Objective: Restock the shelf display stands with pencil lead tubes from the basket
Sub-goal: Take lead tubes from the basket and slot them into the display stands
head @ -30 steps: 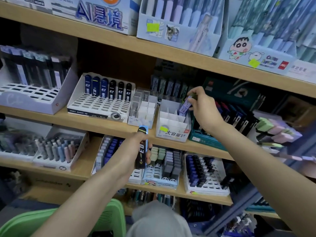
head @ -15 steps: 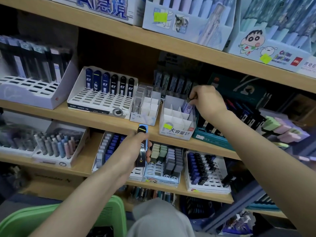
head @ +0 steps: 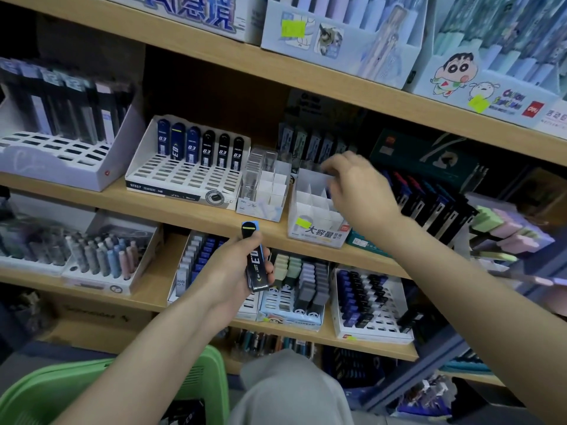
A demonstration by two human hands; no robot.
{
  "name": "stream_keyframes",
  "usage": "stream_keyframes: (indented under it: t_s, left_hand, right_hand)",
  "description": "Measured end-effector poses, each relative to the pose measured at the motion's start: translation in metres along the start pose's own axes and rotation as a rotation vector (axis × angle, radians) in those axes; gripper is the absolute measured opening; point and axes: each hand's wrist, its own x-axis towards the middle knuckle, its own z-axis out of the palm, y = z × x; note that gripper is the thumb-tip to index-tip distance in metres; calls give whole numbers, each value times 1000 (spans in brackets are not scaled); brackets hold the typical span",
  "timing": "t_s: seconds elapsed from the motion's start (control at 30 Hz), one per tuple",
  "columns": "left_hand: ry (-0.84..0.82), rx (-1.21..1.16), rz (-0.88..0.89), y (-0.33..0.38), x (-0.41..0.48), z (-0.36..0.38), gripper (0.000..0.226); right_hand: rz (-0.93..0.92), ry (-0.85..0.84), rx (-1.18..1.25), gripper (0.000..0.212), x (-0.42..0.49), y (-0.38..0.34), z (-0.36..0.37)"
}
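Note:
My left hand (head: 228, 273) is shut on a black pencil lead tube (head: 256, 262) with a blue cap and "0.3" print, held upright in front of the middle shelf edge. My right hand (head: 360, 191) hovers over the back of a white divided box (head: 316, 223) on the middle shelf, fingers loosely apart; a sliver of a purple tube (head: 328, 189) shows in a compartment under the fingertips. To the left stands a white slotted stand (head: 181, 179) with a back row of blue and black 0.3 tubes (head: 199, 147). The green basket (head: 46, 391) sits at the bottom left.
A small clear-and-white divided box (head: 265, 191) stands between the slotted stand and the white box. Another white stand (head: 55, 161) is at far left. The lower shelf (head: 147, 296) holds several filled stands. My grey-clad knee (head: 291, 391) is below.
My right hand carried a purple tube down into the white divided box, then spread its fingers above it. My left hand kept its tube nearly still.

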Motion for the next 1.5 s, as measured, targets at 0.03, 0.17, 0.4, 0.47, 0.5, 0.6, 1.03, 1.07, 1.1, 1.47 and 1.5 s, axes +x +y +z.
stream_keyframes:
  t_s: [0.03, 0.17, 0.4, 0.47, 0.5, 0.6, 1.03, 1.07, 1.1, 1.47, 1.5]
  left_hand:
    - [12, -30, -17, 1, 0, -1, 17]
    - [22, -122, -34, 5, -4, -4, 38]
    - [75, -82, 17, 6, -15, -15, 42]
    - [116, -34, 41, 6, -16, -23, 41]
    - [125, -16, 50, 6, -18, -27, 42]
    - [122, -54, 45, 14, -25, -33, 42]
    - [219, 67, 203, 55, -30, -112, 26]
    - [214, 48, 206, 58, -29, -116, 25]
    - [211, 29, 208, 60, -28, -120, 25]
    - [168, 0, 220, 68, -3, -140, 23]
    - [166, -7, 220, 68, -1, -140, 22]
  right_hand:
    - [9, -5, 159, 23, -8, -13, -4]
    - [11, -343, 580, 20, -45, -63, -10]
    - [5, -453, 629, 47, -60, -102, 3]
    - [47, -517, 660, 46, -55, -108, 5]
    - [73, -563, 691, 41, -52, -112, 5]
    - [140, -740, 846, 22, -44, -122, 5]
    - [125, -316, 903, 20, 31, -155, 6]
    - [145, -296, 883, 15, 43, -151, 9]
    - [165, -278, 845, 12, 55, -146, 13]
    - [305, -227, 374, 20, 116, -124, 53]
    - [314, -246, 378, 18, 118, -123, 56]
